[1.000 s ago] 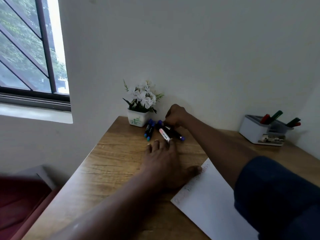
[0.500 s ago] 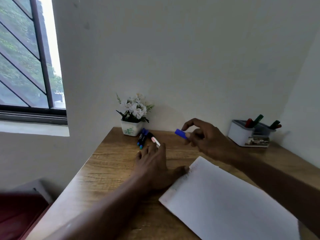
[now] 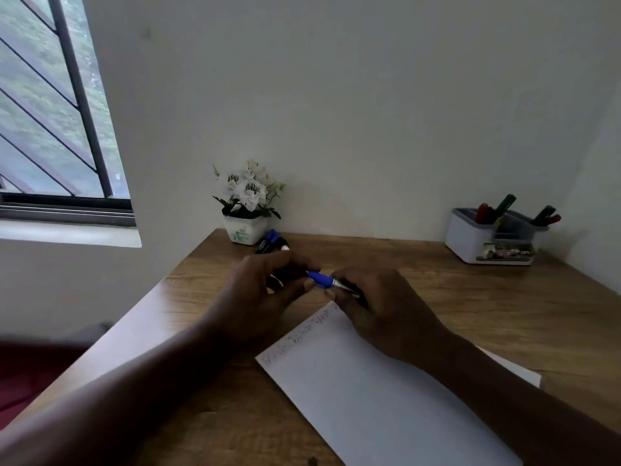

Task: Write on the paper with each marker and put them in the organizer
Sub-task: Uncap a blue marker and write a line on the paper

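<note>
A blue-capped marker [image 3: 322, 279] is held between both hands just above the desk, past the far corner of the white paper [image 3: 376, 395]. My left hand [image 3: 265, 294] pinches its blue cap end. My right hand [image 3: 379, 304] grips the dark barrel. Faint scribbles run along the paper's left edge. A few more markers [image 3: 273, 243] lie by the flower pot, partly hidden behind my left hand. The white organizer [image 3: 470, 240] stands at the far right with red and green markers [image 3: 504, 206] in it.
A small white pot of white flowers [image 3: 245, 210] stands against the wall at the desk's back left. The wooden desk [image 3: 470, 297] has its left edge next to a window [image 3: 50, 129]. A red seat [image 3: 30, 375] lies low on the left.
My right hand carried the blue-capped marker from the pile back towards the paper. My left hand lifted off the desk and took hold of its cap end.
</note>
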